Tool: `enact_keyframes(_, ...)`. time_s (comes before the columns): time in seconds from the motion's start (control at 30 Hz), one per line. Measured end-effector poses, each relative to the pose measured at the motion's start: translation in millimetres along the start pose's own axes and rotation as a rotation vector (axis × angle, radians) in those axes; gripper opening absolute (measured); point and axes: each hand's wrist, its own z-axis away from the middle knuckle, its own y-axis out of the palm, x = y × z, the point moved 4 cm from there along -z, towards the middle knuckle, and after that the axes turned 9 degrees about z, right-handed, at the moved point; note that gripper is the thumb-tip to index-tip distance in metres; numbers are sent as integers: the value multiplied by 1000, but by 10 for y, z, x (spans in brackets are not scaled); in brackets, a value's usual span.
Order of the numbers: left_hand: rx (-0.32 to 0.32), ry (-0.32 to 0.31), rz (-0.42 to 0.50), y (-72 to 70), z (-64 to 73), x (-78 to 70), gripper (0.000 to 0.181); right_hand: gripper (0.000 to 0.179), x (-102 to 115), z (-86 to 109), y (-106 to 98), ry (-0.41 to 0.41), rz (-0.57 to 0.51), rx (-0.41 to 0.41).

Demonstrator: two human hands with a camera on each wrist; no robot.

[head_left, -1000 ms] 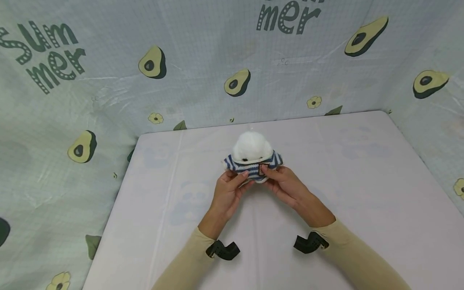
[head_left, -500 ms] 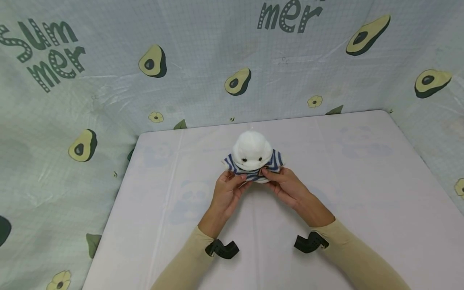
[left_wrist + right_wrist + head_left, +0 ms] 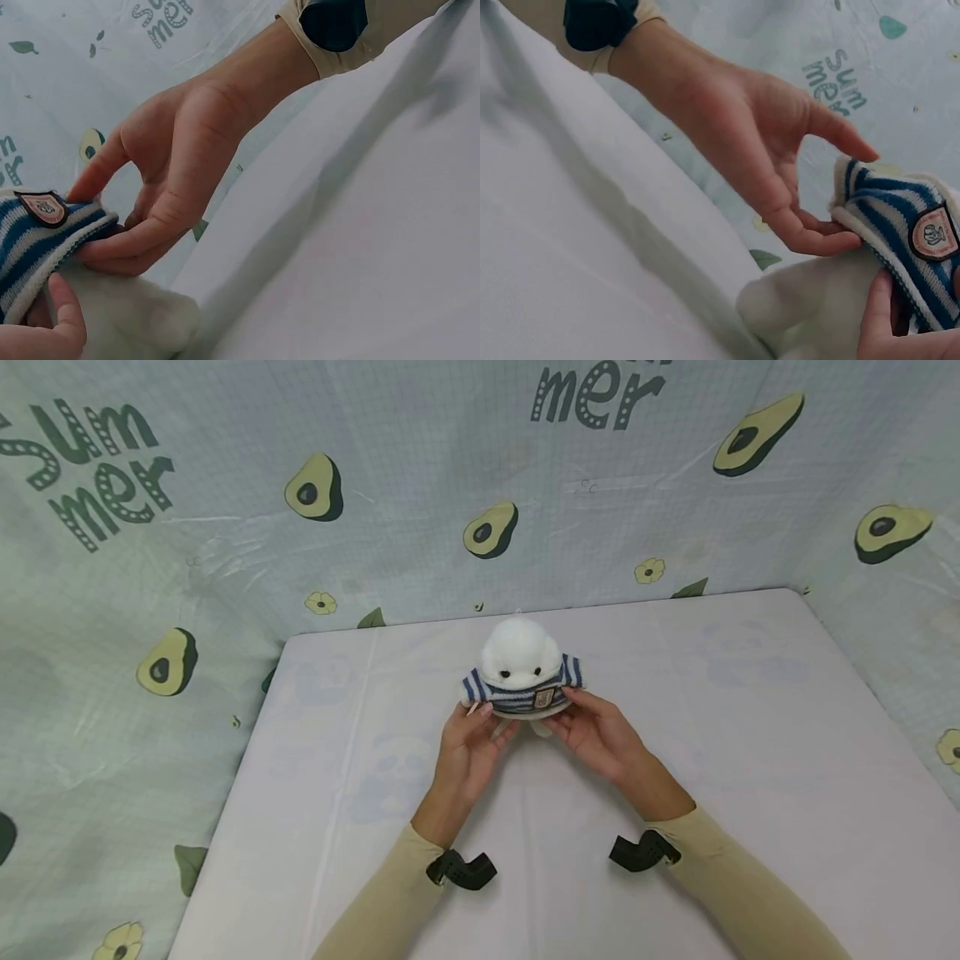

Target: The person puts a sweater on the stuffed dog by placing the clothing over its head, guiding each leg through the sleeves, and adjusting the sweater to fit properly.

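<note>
A white plush toy (image 3: 520, 647) with black eyes wears a blue-and-white striped knit sweater (image 3: 513, 697) with a small patch (image 3: 543, 698). My left hand (image 3: 467, 756) holds the sweater's left lower edge, its fingers at the hem in the right wrist view. At the other side, my right hand (image 3: 603, 743) pinches the sweater near the patch, thumb on top. White plush body (image 3: 135, 311) shows below the hem in the left wrist view, beside part of the left hand (image 3: 49, 334). Each palm hides little of the toy in the head view.
The toy is over a white-covered table (image 3: 525, 860) with faint panda prints. Behind and beside the table hangs a pale sheet (image 3: 412, 460) printed with avocados and lettering. Black devices (image 3: 468, 870) sit on both wrists over beige sleeves.
The toy has shifted slightly away and tilted up, showing its eyes and whole patch. My right thumb has moved rightward off the patch. White plush parts now show under the hem.
</note>
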Motion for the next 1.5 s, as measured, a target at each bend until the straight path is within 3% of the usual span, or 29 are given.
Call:
enact_keyframes(0.13, -39, 15, -80, 97, -19, -15, 46, 42, 3, 1, 62, -15, 92, 2)
enact_keyframes(0.3, -110, 27, -160, 167, -43, -6, 41, 46, -11, -25, 121, -48, 178, -54)
enact_keyframes(0.53, -153, 25, -126, 98, -34, 13, 46, 47, -66, -28, 78, -56, 199, -125)
enact_keyframes(0.87, -137, 7, -72, -12, -56, 4, 53, 29, -138, -45, -4, -33, 183, -111)
enact_keyframes(1.07, -82, -16, -49, -62, -60, -5, 41, 31, -70, -42, -33, -33, 98, -55)
enact_keyframes(1.2, -32, -38, 5, -105, -63, -41, 26, 35, 31, -47, -96, -24, 39, -62)
enact_keyframes(1.3, -41, -50, 25, -159, -96, -78, 14, 32, 80, -91, -159, 7, 34, -95)
enact_keyframes(1.5, -121, -123, -34, -274, -212, -141, 24, 29, 121, -203, -261, 80, 71, -122)
